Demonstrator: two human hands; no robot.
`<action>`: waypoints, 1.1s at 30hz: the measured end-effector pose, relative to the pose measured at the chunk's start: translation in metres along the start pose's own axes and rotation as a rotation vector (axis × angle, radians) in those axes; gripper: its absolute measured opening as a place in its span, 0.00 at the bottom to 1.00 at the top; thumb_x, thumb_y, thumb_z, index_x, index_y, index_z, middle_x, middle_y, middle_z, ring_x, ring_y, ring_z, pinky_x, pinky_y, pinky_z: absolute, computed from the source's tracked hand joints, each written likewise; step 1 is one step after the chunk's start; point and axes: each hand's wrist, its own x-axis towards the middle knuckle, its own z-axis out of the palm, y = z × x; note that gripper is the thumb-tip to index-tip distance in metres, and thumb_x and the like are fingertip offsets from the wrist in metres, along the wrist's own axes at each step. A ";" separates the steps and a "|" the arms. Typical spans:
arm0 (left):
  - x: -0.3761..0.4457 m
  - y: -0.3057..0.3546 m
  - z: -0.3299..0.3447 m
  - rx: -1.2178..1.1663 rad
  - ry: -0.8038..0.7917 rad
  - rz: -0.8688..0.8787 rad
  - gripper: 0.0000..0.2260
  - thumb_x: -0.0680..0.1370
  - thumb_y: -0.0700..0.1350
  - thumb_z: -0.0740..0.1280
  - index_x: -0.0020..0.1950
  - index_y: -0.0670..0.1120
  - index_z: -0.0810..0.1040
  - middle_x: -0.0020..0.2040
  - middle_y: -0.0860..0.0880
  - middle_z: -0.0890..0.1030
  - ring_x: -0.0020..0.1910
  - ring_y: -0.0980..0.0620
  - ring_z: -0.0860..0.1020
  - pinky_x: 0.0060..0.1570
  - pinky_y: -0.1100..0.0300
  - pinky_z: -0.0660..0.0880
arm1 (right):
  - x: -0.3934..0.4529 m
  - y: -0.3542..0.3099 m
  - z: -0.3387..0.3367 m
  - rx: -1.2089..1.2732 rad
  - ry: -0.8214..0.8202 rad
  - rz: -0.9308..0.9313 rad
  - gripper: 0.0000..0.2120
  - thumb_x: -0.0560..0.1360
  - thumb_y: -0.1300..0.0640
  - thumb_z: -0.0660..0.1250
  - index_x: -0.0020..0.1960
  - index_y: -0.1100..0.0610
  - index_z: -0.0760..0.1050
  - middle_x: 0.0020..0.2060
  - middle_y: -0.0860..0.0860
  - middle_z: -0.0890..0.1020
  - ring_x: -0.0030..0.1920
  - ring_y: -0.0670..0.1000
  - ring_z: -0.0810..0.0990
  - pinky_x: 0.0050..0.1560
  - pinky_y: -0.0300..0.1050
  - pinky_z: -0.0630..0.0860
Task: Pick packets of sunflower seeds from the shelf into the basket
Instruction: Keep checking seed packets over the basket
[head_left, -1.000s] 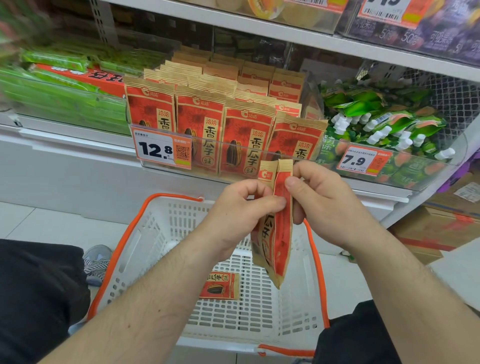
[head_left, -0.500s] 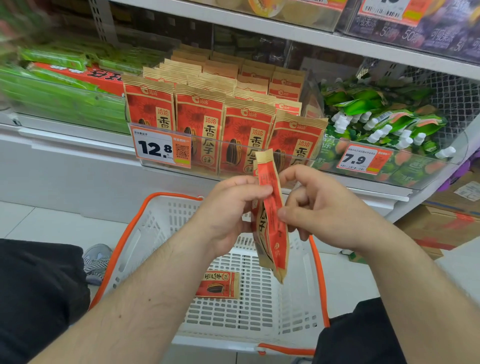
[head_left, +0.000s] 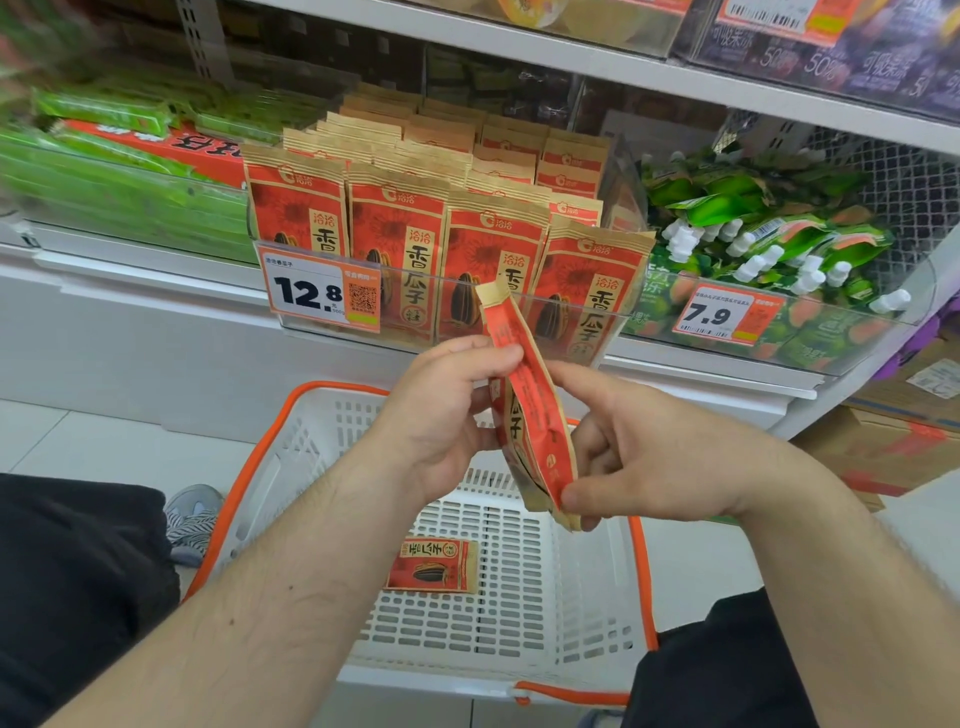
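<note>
Packet (head_left: 524, 410) between both hands' fingers (head_left: 493, 358)

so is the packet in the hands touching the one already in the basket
Apart. The head view shows the held packet pinched between the left hand and right hand, its bottom edge above the packet lying flat on the basket floor.

A red and tan seed packet (head_left: 524, 410) hangs edge-on and tilted above the basket (head_left: 291, 457), pinched between both hands. A second, smaller-looking packet (head_left: 434, 565) lies flat, face up, on the floor of the white basket with orange rim. More packets (head_left: 400, 244) stand upright in rows on the shelf (head_left: 156, 291) behind a clear front rail.
</note>
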 end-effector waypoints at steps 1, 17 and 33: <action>0.000 0.000 0.000 -0.003 -0.005 0.001 0.04 0.77 0.42 0.66 0.51 0.44 0.77 0.35 0.47 0.78 0.36 0.50 0.75 0.47 0.46 0.71 | 0.000 0.001 0.000 0.005 -0.006 -0.009 0.47 0.73 0.71 0.72 0.76 0.35 0.54 0.37 0.57 0.85 0.38 0.57 0.86 0.45 0.55 0.84; -0.001 -0.003 -0.006 -0.200 -0.210 0.055 0.19 0.71 0.41 0.70 0.61 0.40 0.75 0.48 0.39 0.77 0.47 0.43 0.76 0.50 0.40 0.79 | 0.014 0.024 0.002 0.226 0.229 -0.046 0.45 0.64 0.44 0.78 0.76 0.37 0.61 0.53 0.55 0.79 0.36 0.47 0.80 0.40 0.36 0.76; -0.005 -0.009 -0.013 0.528 -0.279 0.473 0.19 0.62 0.36 0.80 0.33 0.51 0.71 0.64 0.53 0.72 0.64 0.65 0.74 0.55 0.68 0.72 | 0.013 0.023 0.000 0.342 0.307 -0.139 0.29 0.66 0.23 0.63 0.65 0.24 0.67 0.57 0.43 0.82 0.41 0.49 0.81 0.42 0.45 0.74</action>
